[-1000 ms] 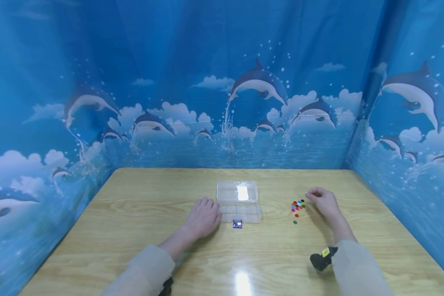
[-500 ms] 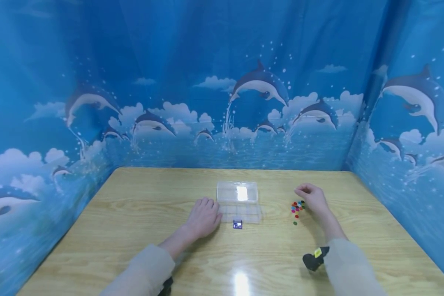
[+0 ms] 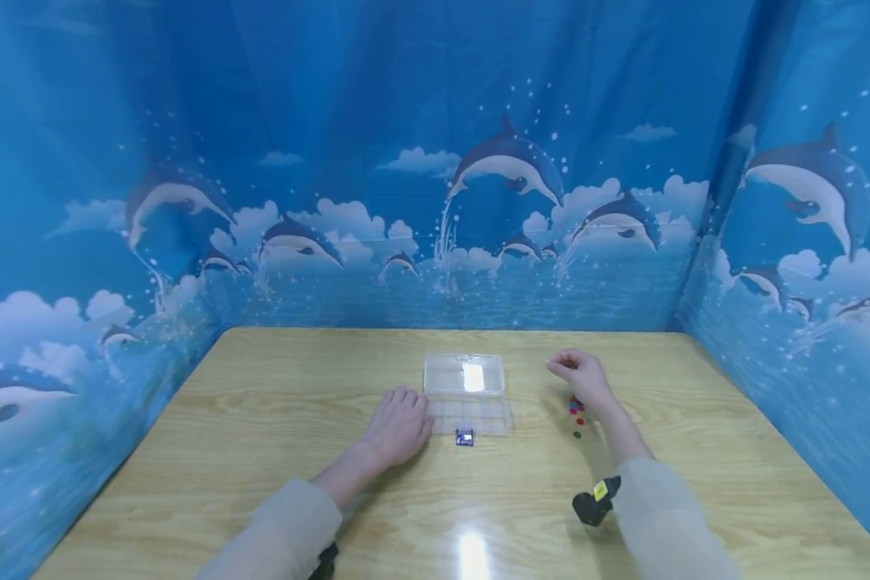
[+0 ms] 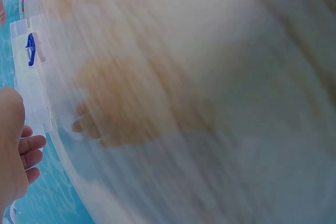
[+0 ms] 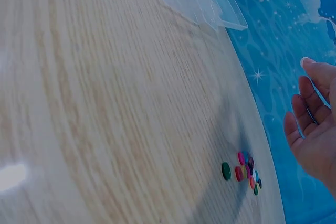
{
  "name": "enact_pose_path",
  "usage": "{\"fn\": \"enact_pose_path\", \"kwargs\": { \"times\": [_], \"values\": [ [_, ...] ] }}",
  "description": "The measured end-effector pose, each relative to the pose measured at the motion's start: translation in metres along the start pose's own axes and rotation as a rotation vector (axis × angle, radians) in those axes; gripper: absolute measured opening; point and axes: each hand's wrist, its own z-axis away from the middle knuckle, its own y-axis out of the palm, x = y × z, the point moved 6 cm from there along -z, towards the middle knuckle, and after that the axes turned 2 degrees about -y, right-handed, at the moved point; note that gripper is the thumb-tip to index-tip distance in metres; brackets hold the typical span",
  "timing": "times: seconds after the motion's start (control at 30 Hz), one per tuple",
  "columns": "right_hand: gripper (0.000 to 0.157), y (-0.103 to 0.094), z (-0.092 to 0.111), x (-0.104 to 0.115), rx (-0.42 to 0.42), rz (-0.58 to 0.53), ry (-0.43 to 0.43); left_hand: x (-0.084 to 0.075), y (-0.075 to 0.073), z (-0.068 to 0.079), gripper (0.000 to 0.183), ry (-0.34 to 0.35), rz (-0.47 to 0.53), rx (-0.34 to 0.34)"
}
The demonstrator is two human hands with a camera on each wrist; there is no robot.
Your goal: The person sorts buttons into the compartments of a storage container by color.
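A clear plastic compartment box (image 3: pixel 471 416) lies with its lid (image 3: pixel 449 376) raised back. At its front edge sits a small blue latch-like piece (image 3: pixel 465 437). My left hand (image 3: pixel 397 427) rests on the table at the box's left side, fingers loosely bent and touching or very close to it. Beyond the pile of small coloured buttons (image 3: pixel 576 408), my right hand (image 3: pixel 583 377) is raised, thumb and forefinger pinched together. A tiny white piece (image 5: pixel 305 62) shows at their tips; its kind is unclear. That hand hides part of the pile in the head view.
The wood-grain table (image 3: pixel 261 387) reaches back to a blue dolphin-printed curtain (image 3: pixel 333 201), which also lines both sides. One green button (image 5: pixel 226 171) lies apart from the pile. Bare tabletop separates pile and box.
My right hand has moved left, from the right side of the buttons across their far side, nearer the box. The left hand and the box stay where they were.
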Motion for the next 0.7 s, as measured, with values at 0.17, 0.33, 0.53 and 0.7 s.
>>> {"fn": "enact_pose_path", "kwargs": {
  "times": [0.17,0.33,0.53,0.7],
  "values": [
    [0.025,0.01,-0.002,0.004,0.017,-0.007,-0.011,0.0,0.001,0.0,0.028,0.0,-0.002,0.002],
    [0.023,0.018,0.0,0.016,0.032,-0.003,-0.047,0.001,-0.001,0.0,0.023,0.025,-0.012,-0.017],
    [0.021,0.032,0.002,0.026,0.069,-0.052,-0.041,0.001,-0.002,0.001,0.023,0.026,0.004,-0.008],
    [0.019,0.044,0.003,0.033,0.081,-0.076,-0.059,0.0,-0.001,0.003,0.024,0.026,0.004,-0.007]
  ]
}}
